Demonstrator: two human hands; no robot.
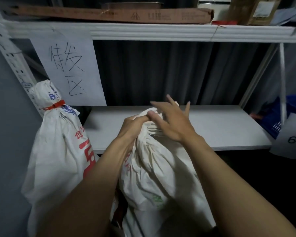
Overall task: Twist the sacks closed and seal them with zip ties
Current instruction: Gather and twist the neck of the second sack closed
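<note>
A white woven sack [157, 177] stands in front of me, its top gathered into a twisted neck [149, 130]. My left hand [132, 128] is clenched around that neck from the left. My right hand [171, 118] rests against the neck's right side, fingers spread and thumb pressing the bunched cloth. No zip tie shows on this sack. To the left stands a second white sack [58, 146] with red and blue print, its neck bound by a red zip tie [55, 105].
A white shelf board [212, 127] lies behind the sacks, a higher shelf [161, 32] holds a flat cardboard box [109, 13]. A handwritten paper sign [70, 69] hangs at left. A blue crate [278, 120] and a "6" label [292, 139] sit at right.
</note>
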